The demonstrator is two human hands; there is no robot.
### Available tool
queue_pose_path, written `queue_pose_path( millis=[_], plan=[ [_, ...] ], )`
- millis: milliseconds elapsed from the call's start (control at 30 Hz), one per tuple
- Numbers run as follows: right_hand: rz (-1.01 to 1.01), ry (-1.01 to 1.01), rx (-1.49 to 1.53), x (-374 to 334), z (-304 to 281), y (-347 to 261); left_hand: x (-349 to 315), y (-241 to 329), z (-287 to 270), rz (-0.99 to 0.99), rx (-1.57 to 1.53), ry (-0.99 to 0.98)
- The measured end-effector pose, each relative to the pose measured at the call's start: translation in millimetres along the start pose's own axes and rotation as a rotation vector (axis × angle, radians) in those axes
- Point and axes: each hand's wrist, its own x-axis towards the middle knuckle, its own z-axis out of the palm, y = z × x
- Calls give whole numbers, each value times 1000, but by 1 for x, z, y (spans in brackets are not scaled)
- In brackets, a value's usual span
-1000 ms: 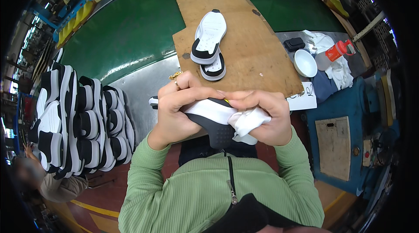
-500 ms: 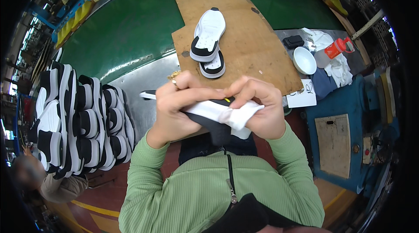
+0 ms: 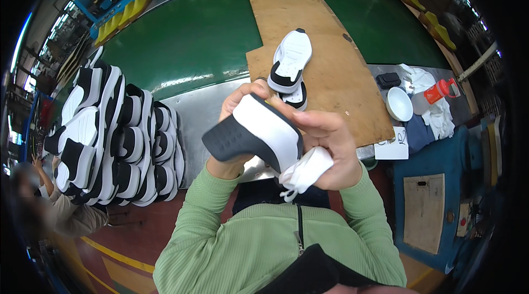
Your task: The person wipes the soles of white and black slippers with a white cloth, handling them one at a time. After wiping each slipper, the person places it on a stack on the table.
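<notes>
The person wears a light green top [image 3: 259,239] made of ribbed knit cloth, with long sleeves that end in snug cuffs at the wrists. A dark zipper [image 3: 299,228] runs down the middle of the chest. Both hands are bare, with no gloves.

Paper slip and two containers on the right of the bench

A white paper slip [image 3: 392,144] with dark handwriting lies at the near right edge of the wooden board, just beside a blue cloth. Farther right, a small red bottle [image 3: 439,91] with a white cap lies tilted on white rags. A small black box [image 3: 388,80] sits left of it, near a white bowl.
</notes>
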Motion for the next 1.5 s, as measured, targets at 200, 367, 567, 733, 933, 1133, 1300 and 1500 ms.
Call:
queue_pose_path(
  millis=[200, 367, 567, 733, 933, 1133, 1300, 1500],
  plan=[
    [85, -13, -629, 2, -6, -18, -1, -5, -7, 5, 60, 36],
    [-64, 146, -558, 2, -6, -9, -2, 0, -2, 11, 259, 45],
    [-72, 306, -464, 0, -1, -12, -2, 2, 9, 114, 633, 84],
    [-56, 125, -647, 7, -10, -28, -4, 9, 21, 182, 950, 99],
    [-3, 155, -548, 5, -9, -26, -5, 10, 21, 206, 984, 113],
    [-49, 126, -436, 2, -5, -14, -6, 2, 12, 173, 668, 165],
    [15, -21, -522, -1, -5, -19, -10, 2, 9, 124, 311, 139],
    [-91, -24, -493, -6, -9, -16, -4, 3, 14, 67, 301, 73]
  ],
)
